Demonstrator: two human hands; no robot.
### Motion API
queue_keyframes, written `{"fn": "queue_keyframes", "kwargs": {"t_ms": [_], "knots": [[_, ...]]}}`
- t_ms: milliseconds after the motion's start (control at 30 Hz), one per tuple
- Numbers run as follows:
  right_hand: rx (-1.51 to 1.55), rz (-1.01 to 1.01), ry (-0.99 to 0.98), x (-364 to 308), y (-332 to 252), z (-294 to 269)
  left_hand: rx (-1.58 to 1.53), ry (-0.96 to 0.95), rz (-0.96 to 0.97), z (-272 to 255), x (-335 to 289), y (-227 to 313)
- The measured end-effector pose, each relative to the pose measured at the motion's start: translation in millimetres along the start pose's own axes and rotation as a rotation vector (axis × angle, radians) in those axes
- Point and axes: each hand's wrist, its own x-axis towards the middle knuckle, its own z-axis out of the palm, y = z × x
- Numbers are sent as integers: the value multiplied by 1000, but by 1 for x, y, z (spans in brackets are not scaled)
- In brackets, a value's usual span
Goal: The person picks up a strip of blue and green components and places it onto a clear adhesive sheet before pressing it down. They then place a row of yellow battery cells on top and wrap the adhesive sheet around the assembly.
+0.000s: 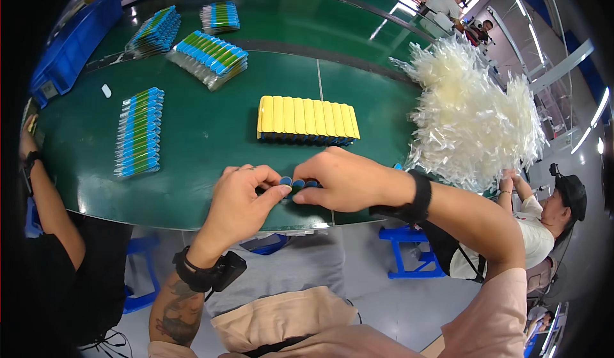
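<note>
Near the front edge of the green table, my two hands meet over a short row of small blue round-ended pieces (298, 185). My left hand (238, 197) pinches its left end between thumb and fingers. From the other side, my right hand (339, 178) closes its thumb and forefinger on the same row. Most of the row is hidden by my fingers. Just beyond my hands lies a block of yellow ribbed strips (308, 116), with dark blue showing along its lower side.
Stacks of blue-and-green pieces (139, 133) in clear wrapping lie left, with more stacks (211, 57) behind. A blue bin (75, 45) stands far left. A big heap of clear plastic sleeves (470, 112) covers the right side. Co-workers sit at both sides; one person's hand (508, 180) reaches the heap.
</note>
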Motion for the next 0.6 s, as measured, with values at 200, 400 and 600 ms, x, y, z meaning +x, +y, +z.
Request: {"fn": "queue_keyframes", "kwargs": {"t_ms": [200,400,600], "knots": [[-10,-37,-114,18,4,-5,-258,26,-62,0,-3,-2],[21,42,-171,12,-5,-9,-223,10,56,-2,-6,-4],[19,84,-127,11,10,-9,-212,34,19,-1,-5,0]]}}
